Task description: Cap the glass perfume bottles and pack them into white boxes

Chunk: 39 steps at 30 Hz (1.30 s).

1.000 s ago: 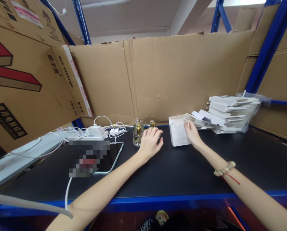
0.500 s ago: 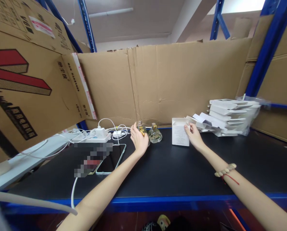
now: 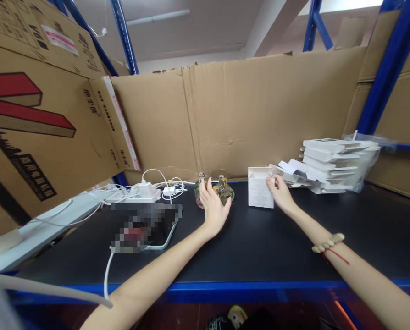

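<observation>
Workshop: blue racking (image 3: 389, 78), cardboard panels (image 3: 267, 110)

soft light — brightest upper right | dark below shelf (image 3: 246, 250) | edges stretched | lower-left blurred

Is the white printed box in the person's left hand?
No, the right hand holds the white printed box, while the left hand is spread by the glass bottles.
</observation>
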{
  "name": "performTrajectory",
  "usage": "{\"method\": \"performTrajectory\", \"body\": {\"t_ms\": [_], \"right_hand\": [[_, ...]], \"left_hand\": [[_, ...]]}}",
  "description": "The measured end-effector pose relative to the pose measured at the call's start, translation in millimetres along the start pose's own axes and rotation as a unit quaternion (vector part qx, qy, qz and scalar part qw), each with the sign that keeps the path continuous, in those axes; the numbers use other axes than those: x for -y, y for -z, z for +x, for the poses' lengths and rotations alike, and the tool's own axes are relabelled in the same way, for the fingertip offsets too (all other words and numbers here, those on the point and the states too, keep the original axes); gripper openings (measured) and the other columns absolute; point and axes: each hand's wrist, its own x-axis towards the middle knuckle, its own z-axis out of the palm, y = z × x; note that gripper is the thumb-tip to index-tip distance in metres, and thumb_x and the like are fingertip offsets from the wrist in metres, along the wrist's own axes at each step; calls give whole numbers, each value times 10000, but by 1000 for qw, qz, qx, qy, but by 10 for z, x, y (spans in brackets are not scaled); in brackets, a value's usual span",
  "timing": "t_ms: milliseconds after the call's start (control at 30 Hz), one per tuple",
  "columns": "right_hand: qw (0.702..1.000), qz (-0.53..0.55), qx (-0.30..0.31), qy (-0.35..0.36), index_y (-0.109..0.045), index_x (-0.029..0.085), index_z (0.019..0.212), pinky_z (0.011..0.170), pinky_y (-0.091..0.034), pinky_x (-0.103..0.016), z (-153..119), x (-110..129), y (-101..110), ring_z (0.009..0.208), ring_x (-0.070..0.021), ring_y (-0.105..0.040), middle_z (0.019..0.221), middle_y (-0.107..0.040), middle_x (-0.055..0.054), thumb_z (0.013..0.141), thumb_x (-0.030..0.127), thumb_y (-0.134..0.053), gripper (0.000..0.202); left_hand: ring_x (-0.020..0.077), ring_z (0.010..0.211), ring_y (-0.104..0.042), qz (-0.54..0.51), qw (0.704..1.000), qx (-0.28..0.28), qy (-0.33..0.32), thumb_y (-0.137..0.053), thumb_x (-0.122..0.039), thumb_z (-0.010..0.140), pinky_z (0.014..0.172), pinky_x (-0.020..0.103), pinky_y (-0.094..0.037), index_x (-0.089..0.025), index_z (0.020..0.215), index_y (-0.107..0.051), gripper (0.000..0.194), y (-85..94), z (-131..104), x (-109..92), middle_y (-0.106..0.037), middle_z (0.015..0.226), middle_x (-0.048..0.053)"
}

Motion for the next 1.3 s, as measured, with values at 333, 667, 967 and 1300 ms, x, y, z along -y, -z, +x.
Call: {"method": "performTrajectory", "body": {"t_ms": [333,667,967,1300], "right_hand": [[1000,-1,-4,-7,-442,197,865,754,-440,-423,-13,38,-3,816,-250,-581,852,-614,-83,446,834,-457,762],[1000,-4,2,-9,-430,198,866,782,-431,-424,-20,47,2,839,-249,-570,874,-605,-92,452,797,-479,729],[997,42,46,-47,-437,198,857,868,-407,-431,-28,12,-25,896,-244,-551,937,-597,-92,402,672,-612,680],[996,32,55,-69,-437,188,852,876,-418,-417,-71,86,-16,905,-230,-561,951,-606,-86,523,483,-645,488]], "left_hand": [[376,1293,-146,46,984,143,-98,-482,-151,624,966,548,-263,-110,1343,-190,778,106,-38,-128,-151,1397,226],[340,1208,-371,138,958,147,-202,-441,-118,826,899,442,-403,-146,1339,-324,526,-12,-16,-12,-206,1402,214],[353,1286,-91,154,946,215,-190,-307,124,683,993,561,-247,-142,1341,-343,711,39,63,-91,-133,1421,198],[324,1242,131,158,932,270,-182,-327,151,511,1010,548,-231,-93,1363,-258,889,21,108,-34,48,1405,215]]}}
